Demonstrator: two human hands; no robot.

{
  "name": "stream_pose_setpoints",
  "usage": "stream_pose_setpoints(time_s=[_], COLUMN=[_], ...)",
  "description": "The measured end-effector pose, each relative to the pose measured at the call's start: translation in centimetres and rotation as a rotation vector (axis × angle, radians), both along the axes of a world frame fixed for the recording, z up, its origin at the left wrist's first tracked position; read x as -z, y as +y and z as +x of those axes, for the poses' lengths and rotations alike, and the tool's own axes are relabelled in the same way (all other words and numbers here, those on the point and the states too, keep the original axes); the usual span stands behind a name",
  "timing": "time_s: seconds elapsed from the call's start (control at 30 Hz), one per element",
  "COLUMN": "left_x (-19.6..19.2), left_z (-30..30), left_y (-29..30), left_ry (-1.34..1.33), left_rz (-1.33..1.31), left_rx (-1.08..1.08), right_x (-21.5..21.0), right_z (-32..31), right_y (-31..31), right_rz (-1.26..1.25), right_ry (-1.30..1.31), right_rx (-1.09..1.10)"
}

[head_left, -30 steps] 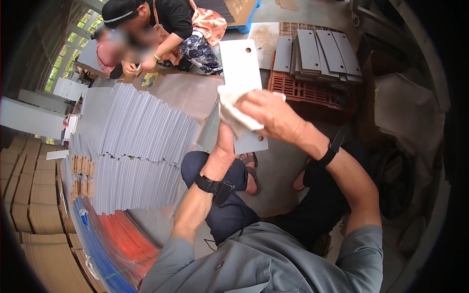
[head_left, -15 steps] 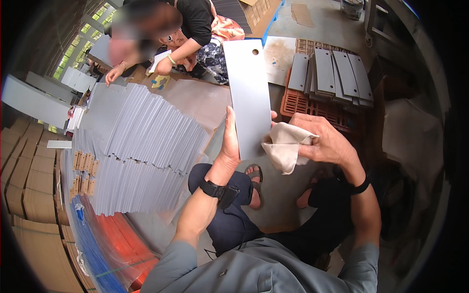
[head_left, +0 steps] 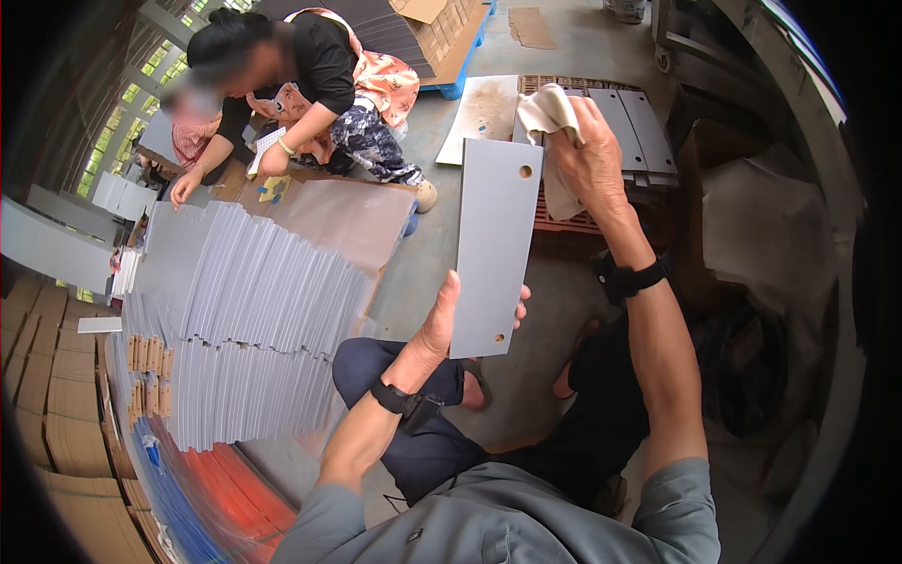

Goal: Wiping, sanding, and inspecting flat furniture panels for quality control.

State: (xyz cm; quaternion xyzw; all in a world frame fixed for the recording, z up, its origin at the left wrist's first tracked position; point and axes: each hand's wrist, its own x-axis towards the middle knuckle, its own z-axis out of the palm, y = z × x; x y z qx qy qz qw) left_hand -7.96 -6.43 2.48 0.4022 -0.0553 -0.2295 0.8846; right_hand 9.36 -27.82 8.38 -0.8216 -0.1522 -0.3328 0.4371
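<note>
My left hand (head_left: 439, 322) grips a flat grey panel (head_left: 495, 249) near its lower end, thumb on the left edge and fingertips showing at the right. The panel stands upright in front of me, with a round hole near its upper right corner and another near its lower right. A cream cloth (head_left: 549, 115) is bunched in my right hand (head_left: 590, 162), closed beside the panel's top right corner. Part of the cloth hangs down below the hand along the panel's right edge. Whether the cloth touches the panel I cannot tell.
Similar grey panels (head_left: 639, 127) lie on an orange plastic pallet (head_left: 564, 218) ahead right. Long rows of stacked grey panels (head_left: 254, 320) stand at left, near brown cardboard stacks (head_left: 80, 442). A person (head_left: 324, 85) bends over the far end of the rows. A cardboard box (head_left: 728, 155) stands right.
My right hand with the cloth has moved up and away, from the panel's lower right side to its top corner. The panel has come lower, and its lower hole now shows.
</note>
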Motion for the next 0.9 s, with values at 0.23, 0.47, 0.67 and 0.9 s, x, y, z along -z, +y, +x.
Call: stream_pose_setpoints(time_s=[0.23,0.47,0.67,0.9], left_x=[-0.3,-1.2,0.3,3.6], left_z=[0.3,1.9,-0.8,1.3], left_y=[0.4,0.5,0.0,-1.0], left_ry=[-0.005,0.067,-0.586,0.141], left_rz=[0.126,-0.23,0.902,-0.604], left_rx=[-0.14,-0.155,-0.102,0.495], right_x=[1.4,1.2,1.3,1.3], right_z=[0.2,-4.2,-13.7,-3.1], right_y=[-2.9,-1.6,4.8,2.4], right_rz=[0.621,0.425,-0.379,0.061], right_ry=[0.313,0.054,-0.315,-0.141], right_rx=[-0.18,-0.231,-0.853,-0.386])
